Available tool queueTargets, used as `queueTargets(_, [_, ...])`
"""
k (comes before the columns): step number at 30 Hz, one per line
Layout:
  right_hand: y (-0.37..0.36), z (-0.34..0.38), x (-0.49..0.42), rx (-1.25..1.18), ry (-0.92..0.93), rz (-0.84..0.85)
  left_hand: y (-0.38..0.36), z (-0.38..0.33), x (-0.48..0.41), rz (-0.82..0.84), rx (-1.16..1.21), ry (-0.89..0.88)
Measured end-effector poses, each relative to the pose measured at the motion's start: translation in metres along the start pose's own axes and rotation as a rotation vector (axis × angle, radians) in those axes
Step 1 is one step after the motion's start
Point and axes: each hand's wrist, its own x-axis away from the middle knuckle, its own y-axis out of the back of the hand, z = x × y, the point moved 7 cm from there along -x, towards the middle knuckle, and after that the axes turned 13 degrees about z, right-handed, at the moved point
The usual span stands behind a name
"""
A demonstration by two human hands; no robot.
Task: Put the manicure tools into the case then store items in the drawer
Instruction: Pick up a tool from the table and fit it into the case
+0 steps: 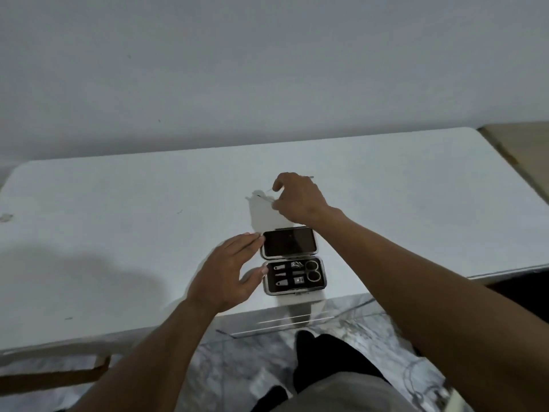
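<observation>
Nearest me was a marbled grey floor (243, 367) and the person's dark trouser legs. Above that ran the front edge of one white surface (118, 233). One case (285, 290) lay open close to that edge, its lid (288, 242) folded back on the far side. Six tools sat strapped inside, as far as I could count: three slim pieces, two clippers and one pair of scissors (312, 270). The left hand (225, 272) was spread flat-fingered at the case's left side, fingertips touching the lid. Beyond the case the right hand (300, 197) hung over the surface, pinching one thin metal tool (267, 198). Behind stood a plain grey wall (267, 69).
</observation>
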Motion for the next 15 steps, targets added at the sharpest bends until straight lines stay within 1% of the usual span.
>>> queueTargets(3, [0.007, -0.006, 0.021, -0.009, 0.032, -0.037, -0.001, 0.001, 0.0, 0.01, -0.002, 0.003])
queueTargets(6, [0.006, -0.014, 0.037, 0.021, 0.044, -0.032, -0.001, 0.0, 0.001, 0.007, -0.002, -0.002])
queueTargets(10, [0.001, -0.03, 0.05, 0.177, 0.05, 0.017, -0.001, 0.0, 0.0, 0.002, -0.017, 0.007])
queueTargets(15, [0.011, -0.052, 0.065, 0.288, 0.016, 0.011, -0.003, 0.001, 0.0, 0.017, -0.022, 0.018])
